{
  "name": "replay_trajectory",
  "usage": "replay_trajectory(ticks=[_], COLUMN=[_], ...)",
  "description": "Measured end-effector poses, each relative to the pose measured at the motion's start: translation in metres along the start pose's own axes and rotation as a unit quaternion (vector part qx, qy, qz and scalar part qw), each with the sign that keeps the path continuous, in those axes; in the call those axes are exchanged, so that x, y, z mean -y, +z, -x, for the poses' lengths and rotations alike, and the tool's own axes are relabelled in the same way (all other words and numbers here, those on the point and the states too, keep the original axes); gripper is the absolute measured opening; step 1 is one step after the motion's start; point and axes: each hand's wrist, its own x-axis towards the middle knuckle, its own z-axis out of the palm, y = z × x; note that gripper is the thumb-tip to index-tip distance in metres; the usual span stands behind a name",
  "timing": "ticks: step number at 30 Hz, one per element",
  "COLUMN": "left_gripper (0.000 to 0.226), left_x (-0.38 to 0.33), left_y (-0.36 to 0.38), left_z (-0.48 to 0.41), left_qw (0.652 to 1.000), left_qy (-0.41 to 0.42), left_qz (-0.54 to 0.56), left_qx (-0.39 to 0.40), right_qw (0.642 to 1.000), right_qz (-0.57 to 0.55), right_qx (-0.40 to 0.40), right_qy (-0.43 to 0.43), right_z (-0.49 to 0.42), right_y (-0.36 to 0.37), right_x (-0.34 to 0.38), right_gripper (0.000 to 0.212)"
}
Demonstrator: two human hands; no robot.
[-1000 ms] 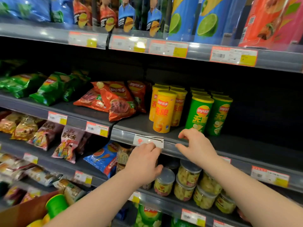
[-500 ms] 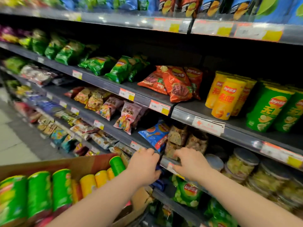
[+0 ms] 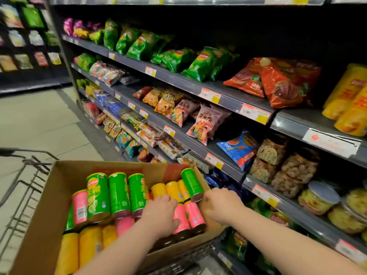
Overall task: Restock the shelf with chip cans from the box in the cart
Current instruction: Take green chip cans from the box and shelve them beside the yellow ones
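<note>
A cardboard box [image 3: 59, 175] sits in the wire cart [image 3: 25, 175] at lower left. Green chip cans [image 3: 117, 193], pink cans [image 3: 195, 215] and yellow cans [image 3: 89, 245] lie on their sides in it. My left hand [image 3: 160, 213] rests palm down on the cans in the middle of the box, fingers over the yellow ones and thumb against a pink one. My right hand [image 3: 220, 205] hovers at the box's right rim beside the end of a tilted green can [image 3: 191, 183]; its fingers curl under and are hidden. Yellow cans [image 3: 349, 108] stand on the shelf [image 3: 294, 120] at far right.
Shelves of snack bags run along the right: green bags [image 3: 200, 64], red bags [image 3: 278, 84], pink bags [image 3: 206, 124], and clear tubs [image 3: 317, 199] lower down. Price tags line the shelf edges. The tiled aisle floor [image 3: 39, 120] lies to the left of the cart.
My view swung left and down from the shelf to the cart. Both hands dropped from the shelf edge into the box, and now sit over the cans.
</note>
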Motion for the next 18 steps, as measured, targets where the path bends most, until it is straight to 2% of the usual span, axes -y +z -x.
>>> replay_trajectory(ticks=[3,10,18], left_gripper=[0.052,0.05,0.052], left_x=[0.017,0.046,0.098], left_y=[0.013,0.031,0.036], left_z=[0.007,0.018,0.022], left_qw=[0.999,0.99,0.96], left_qy=[-0.033,-0.116,-0.239], left_qz=[0.018,0.072,0.131], left_qx=[0.018,0.04,0.063], right_qw=[1.0,0.994,0.98], right_qz=[0.0,0.012,-0.045], right_qx=[0.017,0.079,0.153], right_qy=[-0.021,-0.08,-0.121], right_z=[-0.012,-0.062,-0.135], right_y=[0.013,0.025,0.044], right_x=[0.016,0.041,0.087], right_gripper=[0.032,0.037,0.037])
